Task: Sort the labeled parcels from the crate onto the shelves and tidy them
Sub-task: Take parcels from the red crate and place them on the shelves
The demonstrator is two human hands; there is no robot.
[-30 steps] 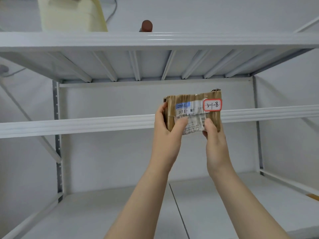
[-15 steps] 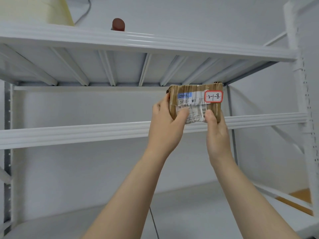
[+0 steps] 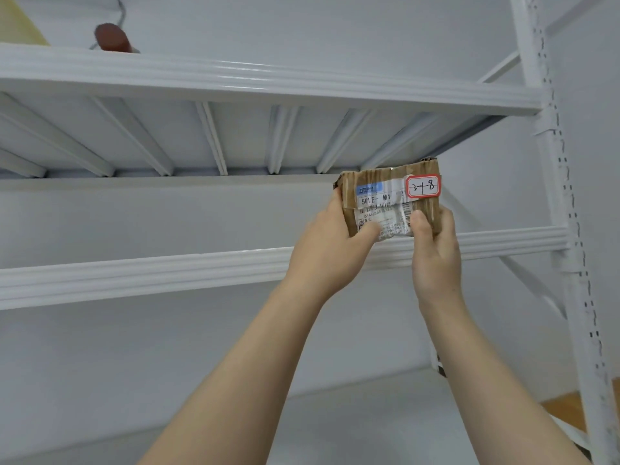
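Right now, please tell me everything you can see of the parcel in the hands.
The parcel is a small, flat package of brown cardboard, creased and taped. A white printed shipping label with a blue patch and barcode covers its front; a red-bordered sticker at its upper right reads 3-1-8 by hand. It is upright in the air before the shelves, label toward the camera. The left hand grips its lower left, the right hand its lower right, thumbs on the front.

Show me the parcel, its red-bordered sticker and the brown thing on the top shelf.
parcel [image 3: 429,208], head view, bare cardboard under sticker.
red-bordered sticker [image 3: 423,186], head view, handwritten white centre.
brown thing [image 3: 112,37], head view, its rounded front.
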